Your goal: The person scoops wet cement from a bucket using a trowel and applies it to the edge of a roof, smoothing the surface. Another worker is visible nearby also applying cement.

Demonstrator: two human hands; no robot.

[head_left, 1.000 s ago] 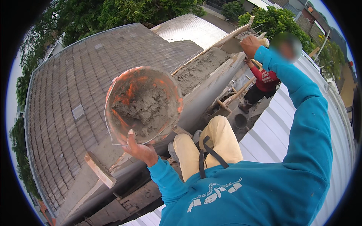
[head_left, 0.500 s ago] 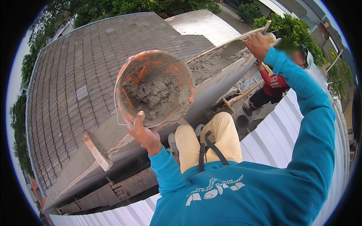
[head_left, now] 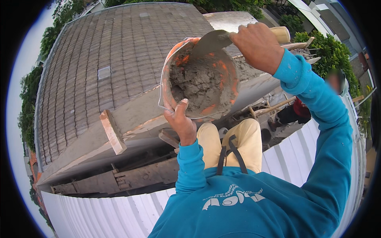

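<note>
My left hand (head_left: 182,122) grips the near rim of an orange bucket (head_left: 167,85), thumb over the edge. The bucket is tilted so that its mouth faces me, and grey wet mortar (head_left: 198,85) coats its inside and lies heaped in it. A thin wire handle hangs along its left side. My right hand (head_left: 260,47) is closed round a trowel above the bucket's upper right rim. The trowel's blade (head_left: 210,43) reaches over the far rim into the bucket's mouth, and its wooden handle end (head_left: 281,35) sticks out beyond my fist.
Behind the bucket runs a mortar-topped concrete ledge (head_left: 139,104), with a wooden block (head_left: 113,133) across it. A tiled roof (head_left: 119,51) lies beyond. White corrugated sheets (head_left: 119,216) are beside me. At right, below my arm, is another person (head_left: 295,111) near wooden poles.
My right hand has brought the trowel from the mortar on the ledge back left to the bucket's mouth. The bucket, still in my left hand, appears further right in view.
</note>
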